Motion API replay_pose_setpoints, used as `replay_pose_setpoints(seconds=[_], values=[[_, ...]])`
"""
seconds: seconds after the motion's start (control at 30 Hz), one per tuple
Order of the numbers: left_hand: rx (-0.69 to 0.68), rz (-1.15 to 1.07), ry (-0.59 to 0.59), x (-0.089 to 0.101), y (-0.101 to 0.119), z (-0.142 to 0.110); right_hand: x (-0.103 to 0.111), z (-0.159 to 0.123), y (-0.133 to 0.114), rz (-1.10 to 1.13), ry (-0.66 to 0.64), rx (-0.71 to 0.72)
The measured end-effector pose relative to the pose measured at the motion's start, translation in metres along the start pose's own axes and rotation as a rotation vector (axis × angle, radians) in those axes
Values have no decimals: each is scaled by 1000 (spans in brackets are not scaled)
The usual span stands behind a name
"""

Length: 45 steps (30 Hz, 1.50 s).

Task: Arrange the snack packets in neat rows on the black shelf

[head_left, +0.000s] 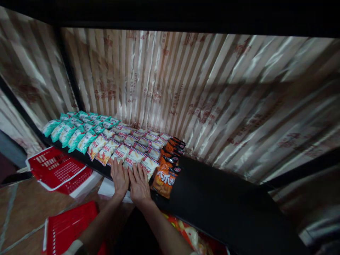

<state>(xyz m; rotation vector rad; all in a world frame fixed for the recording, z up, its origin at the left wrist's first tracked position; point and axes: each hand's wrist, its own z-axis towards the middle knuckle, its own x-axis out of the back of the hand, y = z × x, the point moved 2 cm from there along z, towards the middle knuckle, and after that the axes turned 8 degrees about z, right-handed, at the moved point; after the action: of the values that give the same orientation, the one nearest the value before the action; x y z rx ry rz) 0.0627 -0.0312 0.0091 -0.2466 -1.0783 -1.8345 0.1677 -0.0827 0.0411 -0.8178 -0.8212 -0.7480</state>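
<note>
My left hand (120,179) lies flat with fingers stretched out against the front of the white snack bags (119,153). Beside it, my right hand (139,186) rests open on the same front row, its fingertips touching a white snack bag (149,166). These bags stand in several rows on a black shelf (212,194). To their left are rows of teal snack bags (84,141). Just right of my right hand is a column of orange and black snack bags (164,180), one behind another.
A red basket (57,166) with a white handle sits below the shelf at left. Another red basket (71,226) stands on the tiled floor nearer me. Colourful packages (191,233) show under the shelf edge. A striped, shiny sheet (164,81) hangs behind the shelf.
</note>
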Motion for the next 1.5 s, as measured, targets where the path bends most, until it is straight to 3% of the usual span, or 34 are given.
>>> replay_pose_setpoints(seconds=[0.17, 0.3, 0.47, 0.57, 0.63, 0.7, 0.77, 0.87, 0.9, 1.07, 1.27, 1.5], values=[[-38, -122, -75, 17, 22, -41, 0, -29, -3, 12, 72, -65], [-42, -271, -182, 26, 46, -84, 25, -69, -2, 60, 80, -54], [-96, -402, -394, 43, 86, -140, 65, -137, -1, 131, 53, -96], [-161, -445, -522, 43, 102, -179, 70, -185, 8, 130, 73, -184], [-214, -457, -689, 34, 108, -209, 64, -218, 19, 104, 124, -245], [-188, -395, -882, 19, 107, -237, 53, -251, 34, 104, 114, -348], [-94, -244, -1010, 3, 102, -260, 41, -281, 54, 92, 116, -544], [28, -53, -1062, -13, 92, -279, 28, -318, 84, 68, 41, -981], [38, -32, -1063, -15, 90, -281, 26, -325, 91, 75, 26, -1020], [-19, -30, -1057, -13, 88, -284, 23, -335, 102, 94, -1, -1069], [-121, -45, -1064, -7, 90, -287, 19, -329, 90, 106, -20, -1097], [-142, -67, -1074, -8, 88, -287, 21, -324, 78, 86, -69, -1144]])
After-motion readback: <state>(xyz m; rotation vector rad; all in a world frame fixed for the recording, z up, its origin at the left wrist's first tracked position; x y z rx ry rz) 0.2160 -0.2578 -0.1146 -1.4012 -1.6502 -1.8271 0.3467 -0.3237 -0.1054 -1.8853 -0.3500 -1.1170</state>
